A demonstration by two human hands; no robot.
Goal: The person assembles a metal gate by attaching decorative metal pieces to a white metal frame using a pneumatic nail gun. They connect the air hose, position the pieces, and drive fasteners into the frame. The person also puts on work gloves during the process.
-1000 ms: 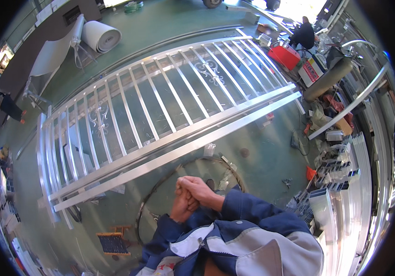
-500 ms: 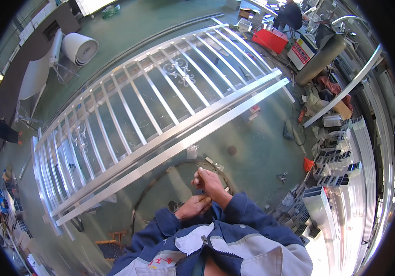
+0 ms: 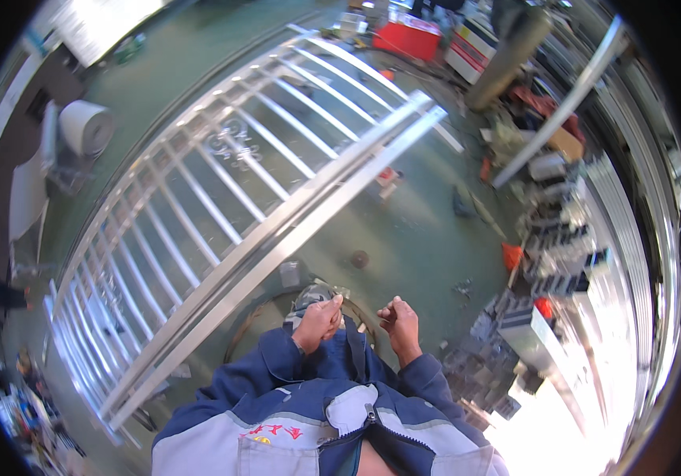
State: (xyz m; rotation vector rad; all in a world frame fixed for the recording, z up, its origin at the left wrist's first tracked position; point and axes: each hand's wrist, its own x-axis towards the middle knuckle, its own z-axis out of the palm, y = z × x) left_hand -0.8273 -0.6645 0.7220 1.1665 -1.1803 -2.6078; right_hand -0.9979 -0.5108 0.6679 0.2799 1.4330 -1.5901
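My left hand (image 3: 318, 323) is curled in front of my blue jacket, its fingers pinched on a small grey mottled piece (image 3: 311, 297), perhaps a glove; what it is stays unclear. My right hand (image 3: 400, 319) is a hand's width to the right, closed in a loose fist with nothing visible in it. Both sleeves are dark blue. Beyond the hands, a long silver metal gate (image 3: 277, 238) with many thin bars lies flat on the green floor.
A dark cable loop (image 3: 239, 345) curves on the floor by my left sleeve. A small round disc (image 3: 359, 259) and a small pale box (image 3: 291, 274) lie near the gate's rail. Metal profiles (image 3: 570, 95), stacked parts and a red box (image 3: 408, 36) crowd the right side; a white roll (image 3: 86, 127) lies far left.
My hands were clasped together a second ago and have now come apart, the right one moving off to the right. The view has shifted, so the gate sits further up and right.
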